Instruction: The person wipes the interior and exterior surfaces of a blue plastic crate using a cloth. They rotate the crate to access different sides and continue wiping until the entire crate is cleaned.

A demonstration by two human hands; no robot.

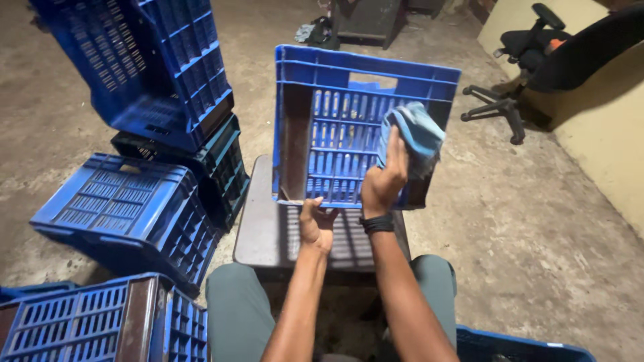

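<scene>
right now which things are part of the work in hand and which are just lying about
In hand:
- blue crate, tipped on the low stand
- blue cloth in the right hand
- left hand steadying the crate's lower edge

Lying about:
- stacked crates
- overturned crate
- office chair

a blue slatted plastic crate (335,127) stands tipped on its side, a blue cloth (417,134) pressed inside.
</scene>
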